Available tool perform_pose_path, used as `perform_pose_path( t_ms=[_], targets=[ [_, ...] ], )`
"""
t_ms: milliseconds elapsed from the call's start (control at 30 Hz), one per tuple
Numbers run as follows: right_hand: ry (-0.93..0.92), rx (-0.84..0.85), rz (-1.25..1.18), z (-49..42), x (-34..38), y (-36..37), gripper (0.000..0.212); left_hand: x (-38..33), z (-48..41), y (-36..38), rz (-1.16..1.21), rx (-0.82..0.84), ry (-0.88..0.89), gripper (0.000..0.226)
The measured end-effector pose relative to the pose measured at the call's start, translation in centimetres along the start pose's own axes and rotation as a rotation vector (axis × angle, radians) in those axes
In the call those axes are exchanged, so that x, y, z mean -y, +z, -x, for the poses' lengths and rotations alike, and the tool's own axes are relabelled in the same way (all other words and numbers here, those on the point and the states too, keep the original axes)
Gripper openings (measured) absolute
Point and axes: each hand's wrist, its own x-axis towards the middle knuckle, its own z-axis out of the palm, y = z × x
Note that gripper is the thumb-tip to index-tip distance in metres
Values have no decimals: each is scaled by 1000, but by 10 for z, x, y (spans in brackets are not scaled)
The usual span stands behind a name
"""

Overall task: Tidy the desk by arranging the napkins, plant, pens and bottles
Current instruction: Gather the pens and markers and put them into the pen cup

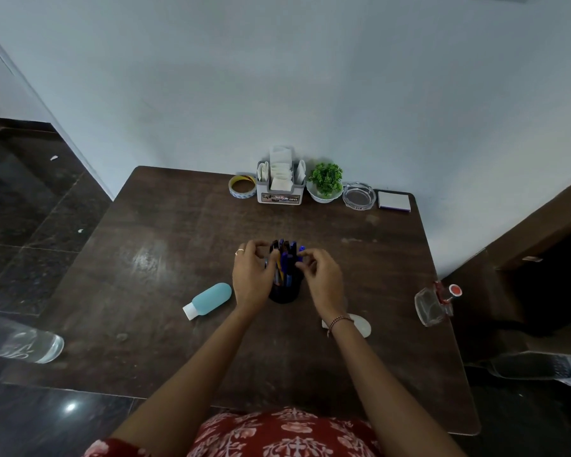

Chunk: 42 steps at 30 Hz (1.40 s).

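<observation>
A black pen holder point(283, 294) full of blue and black pens point(286, 255) stands in the middle of the dark wooden desk point(165, 245). My left hand point(252, 275) curls round the pens from the left, and my right hand point(320, 275) pinches them from the right. A light blue bottle point(208, 300) with a white cap lies on its side left of the holder. At the back edge stand a grey napkin holder point(279, 184) with white napkins and a small green plant point(325, 183) in a white bowl. A clear glass bottle point(434, 305) with a red top lies at the right edge.
A tape roll point(243, 186), a glass ashtray point(359, 195) and a white notepad point(394, 201) line the back edge by the wall. A large clear bottle point(23, 341) lies at the left edge. A white object point(360, 326) lies partly hidden under my right wrist.
</observation>
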Motion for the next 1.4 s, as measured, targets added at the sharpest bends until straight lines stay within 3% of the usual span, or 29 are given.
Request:
perform_pose_path(
  t_ms=[133,300,500,800,933,1133,1400],
  targets=[
    [139,-10,-28,-3,-7,-4,29,2,-3,3,-14,6,-185,34],
    [307,247,43,3,-12,4,61,4,6,11,-177,172,-283,43],
    [279,403,26,12,-12,12,45,5,15,16,-186,367,-255,46],
    [328,272,-65,15,-2,23,43,19,-2,9,-159,357,-193,48],
    [430,99,-121,13,4,30,52,25,-10,0,4,291,-334,44],
    [529,50,3,1,8,40,31,38,-33,-1,13,383,-367,24],
    [469,-15,18,-48,50,70,28,47,-93,-28,192,274,-434,22]
  ],
)
